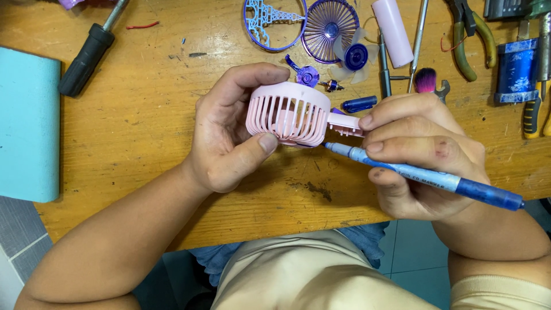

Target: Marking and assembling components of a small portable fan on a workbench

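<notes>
The head view shows a pink fan housing (290, 115) held just above a worn wooden table (143, 126). The left hand (229, 138) is wrapped around the ribbed cage, thumb pressed on its lower rim and fingers curled over the top. The right hand (419, 155) is closed on a blue marker pen (425, 175), while its upper fingers also steady the pink stub at the housing's right side. The pen tip is set against the underside of the cage, near the left thumb.

For a clean mark, the housing is best kept still by the left grip, and the pen braced by the fingers resting on the stub, so that only light pressure is needed on the thin ribs. The tip should be kept on the rim and not allowed to slip between the slats.

Further back on the table, a purple grille (330, 26), a fan blade (356, 56), a pink cylinder (392, 31), a black-handled screwdriver (86, 57) and pliers (470, 34) are laid out, well apart from the hands. A light blue block (28, 123) lies at the left edge.
</notes>
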